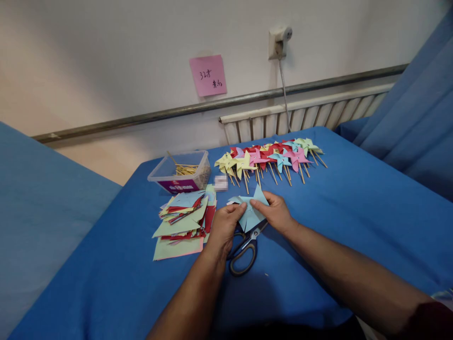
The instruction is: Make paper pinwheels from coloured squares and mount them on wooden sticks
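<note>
Both hands grip a light blue paper pinwheel piece point(252, 213) just above the blue table cover point(336, 226). My left hand point(223, 228) pinches its left flap with curled fingers. My right hand point(275, 212) pinches its right side, thumb pressing toward the middle. Black-handled scissors point(244, 250) lie on the cloth directly beneath the paper, partly hidden by my left hand.
A stack of cut coloured paper squares point(184, 221) lies left of my hands. Behind it stands a clear plastic box of wooden sticks point(180, 171). A row of finished pinwheels on sticks point(271, 158) lies farther back. A radiator point(304, 115) and pink wall note point(208, 75) are behind.
</note>
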Action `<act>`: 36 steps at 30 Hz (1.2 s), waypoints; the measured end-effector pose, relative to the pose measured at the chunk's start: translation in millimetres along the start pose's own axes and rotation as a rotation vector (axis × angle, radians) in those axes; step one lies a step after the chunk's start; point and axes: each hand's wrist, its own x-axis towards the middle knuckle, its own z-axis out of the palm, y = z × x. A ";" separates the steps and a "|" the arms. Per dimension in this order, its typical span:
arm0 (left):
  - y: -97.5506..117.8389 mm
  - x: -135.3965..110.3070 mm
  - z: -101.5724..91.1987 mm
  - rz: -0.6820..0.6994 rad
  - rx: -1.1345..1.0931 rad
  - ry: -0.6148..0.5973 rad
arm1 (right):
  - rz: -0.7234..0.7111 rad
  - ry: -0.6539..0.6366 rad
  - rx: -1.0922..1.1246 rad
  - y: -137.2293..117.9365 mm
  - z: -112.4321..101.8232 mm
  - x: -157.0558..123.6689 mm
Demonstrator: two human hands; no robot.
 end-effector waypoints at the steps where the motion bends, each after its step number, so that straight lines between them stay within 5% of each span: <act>1: -0.7 -0.3 0.6 0.006 -0.003 0.012 | 0.008 0.004 0.005 0.3 0.7 -0.2; 15: -9.6 0.6 4.9 0.113 -0.011 0.163 | 0.010 -0.013 -0.016 8.3 7.0 -1.9; 26: 17.1 -8.0 1.0 -0.043 -0.170 -0.191 | 0.189 -0.093 0.413 0.3 -1.9 4.7; 36: 10.1 -4.2 0.3 -0.068 -0.176 -0.106 | 0.195 -0.108 0.433 -1.1 -0.9 2.9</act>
